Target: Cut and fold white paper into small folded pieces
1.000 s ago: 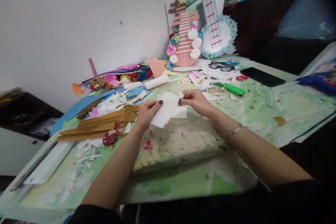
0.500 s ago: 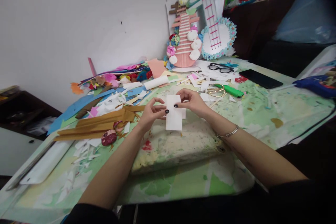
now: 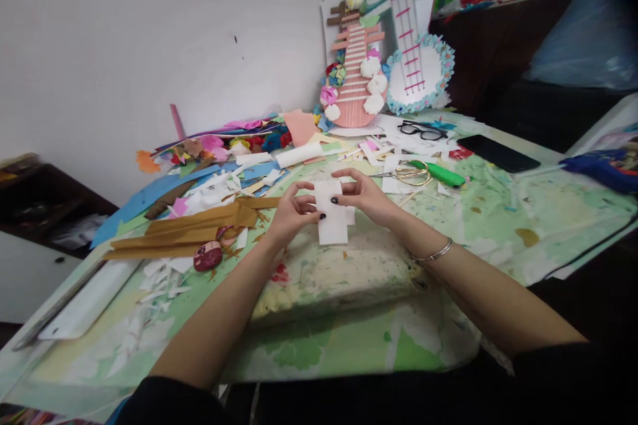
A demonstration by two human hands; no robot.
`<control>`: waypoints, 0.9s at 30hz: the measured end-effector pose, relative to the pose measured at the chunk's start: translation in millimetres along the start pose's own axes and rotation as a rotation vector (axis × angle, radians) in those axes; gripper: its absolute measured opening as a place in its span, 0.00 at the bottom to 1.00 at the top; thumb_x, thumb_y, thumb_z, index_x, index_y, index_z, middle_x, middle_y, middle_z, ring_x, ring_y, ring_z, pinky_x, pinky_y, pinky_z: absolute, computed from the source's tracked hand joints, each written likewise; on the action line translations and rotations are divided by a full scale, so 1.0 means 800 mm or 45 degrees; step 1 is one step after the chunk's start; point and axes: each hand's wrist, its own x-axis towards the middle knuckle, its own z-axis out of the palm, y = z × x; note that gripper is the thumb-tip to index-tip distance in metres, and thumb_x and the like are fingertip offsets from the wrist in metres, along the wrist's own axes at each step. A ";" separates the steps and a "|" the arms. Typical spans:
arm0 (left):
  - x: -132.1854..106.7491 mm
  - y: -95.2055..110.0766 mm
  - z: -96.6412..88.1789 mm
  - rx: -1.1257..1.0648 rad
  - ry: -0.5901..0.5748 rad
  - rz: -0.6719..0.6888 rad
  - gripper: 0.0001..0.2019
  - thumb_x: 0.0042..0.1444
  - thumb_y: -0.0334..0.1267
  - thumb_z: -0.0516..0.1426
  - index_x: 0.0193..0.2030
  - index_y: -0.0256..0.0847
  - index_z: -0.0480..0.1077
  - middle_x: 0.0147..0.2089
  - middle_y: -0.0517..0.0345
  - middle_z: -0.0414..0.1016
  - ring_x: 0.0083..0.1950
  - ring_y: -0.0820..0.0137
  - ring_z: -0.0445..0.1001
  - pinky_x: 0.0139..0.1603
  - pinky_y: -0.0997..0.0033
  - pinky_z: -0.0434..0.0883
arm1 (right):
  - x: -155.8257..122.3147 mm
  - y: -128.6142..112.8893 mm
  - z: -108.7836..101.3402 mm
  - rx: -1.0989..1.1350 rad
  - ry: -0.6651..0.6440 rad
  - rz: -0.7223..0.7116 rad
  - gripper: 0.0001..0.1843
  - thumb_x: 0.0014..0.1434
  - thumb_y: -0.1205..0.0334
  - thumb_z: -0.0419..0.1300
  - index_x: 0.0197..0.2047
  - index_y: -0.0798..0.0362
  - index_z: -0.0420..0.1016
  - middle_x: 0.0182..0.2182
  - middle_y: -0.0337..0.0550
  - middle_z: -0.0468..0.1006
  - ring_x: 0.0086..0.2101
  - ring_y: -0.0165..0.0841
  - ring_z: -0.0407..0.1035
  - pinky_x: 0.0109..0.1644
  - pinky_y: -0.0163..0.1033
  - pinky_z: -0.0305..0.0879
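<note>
A small white rectangle of paper (image 3: 332, 229) stands upright between my hands, above a paint-stained padded board. My left hand (image 3: 295, 212) pinches its left edge with the thumb in front and the fingers behind. From the other side, my right hand (image 3: 366, 198) grips the paper near its top right, thumb on its face. A second white piece (image 3: 350, 215) shows at the right behind it; whether the two are joined I cannot tell. Gold-handled scissors (image 3: 411, 173) and a green utility knife (image 3: 445, 174) lie just beyond my right hand.
Brown crepe paper (image 3: 184, 232), a dark red patterned object (image 3: 208, 255) and white scraps (image 3: 164, 279) lie to the left. Glasses (image 3: 423, 131) and a black phone (image 3: 498, 153) rest at the back right. Two decorated paper instruments, one pink (image 3: 355, 103), lean against the wall.
My left thumb has slid slightly right onto the paper's face. Both hands still hold the paper, and the whole view has shifted a little.
</note>
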 end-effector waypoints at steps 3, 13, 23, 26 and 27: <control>0.000 -0.002 0.001 0.021 0.025 0.003 0.30 0.37 0.35 0.70 0.45 0.41 0.59 0.32 0.63 0.77 0.29 0.72 0.75 0.28 0.75 0.73 | 0.000 0.002 0.001 0.046 0.008 -0.005 0.30 0.42 0.66 0.69 0.49 0.51 0.64 0.31 0.37 0.80 0.30 0.32 0.74 0.32 0.35 0.68; 0.002 -0.010 0.000 0.091 0.090 -0.004 0.23 0.35 0.37 0.71 0.38 0.37 0.67 0.27 0.60 0.78 0.27 0.72 0.75 0.29 0.75 0.72 | 0.000 -0.002 0.000 0.166 0.067 -0.038 0.30 0.40 0.67 0.71 0.48 0.53 0.68 0.30 0.40 0.81 0.30 0.32 0.74 0.36 0.37 0.70; -0.003 -0.003 0.006 0.223 0.077 -0.044 0.16 0.41 0.46 0.67 0.30 0.35 0.75 0.27 0.58 0.77 0.27 0.73 0.73 0.29 0.75 0.72 | 0.001 -0.002 0.001 0.206 0.114 -0.116 0.28 0.39 0.68 0.71 0.46 0.52 0.70 0.30 0.39 0.81 0.30 0.31 0.74 0.38 0.38 0.70; -0.003 -0.003 0.006 0.265 0.107 -0.023 0.14 0.41 0.46 0.67 0.28 0.35 0.77 0.26 0.57 0.78 0.26 0.73 0.72 0.30 0.74 0.72 | -0.001 -0.006 0.002 0.216 0.123 -0.113 0.29 0.38 0.68 0.71 0.46 0.52 0.70 0.30 0.39 0.81 0.31 0.31 0.74 0.39 0.38 0.70; -0.003 -0.003 0.005 0.268 0.116 -0.020 0.14 0.41 0.45 0.68 0.29 0.35 0.78 0.27 0.57 0.78 0.26 0.73 0.72 0.30 0.73 0.72 | -0.002 -0.007 0.003 0.225 0.120 -0.111 0.29 0.38 0.68 0.71 0.46 0.52 0.70 0.31 0.39 0.81 0.31 0.31 0.74 0.39 0.38 0.70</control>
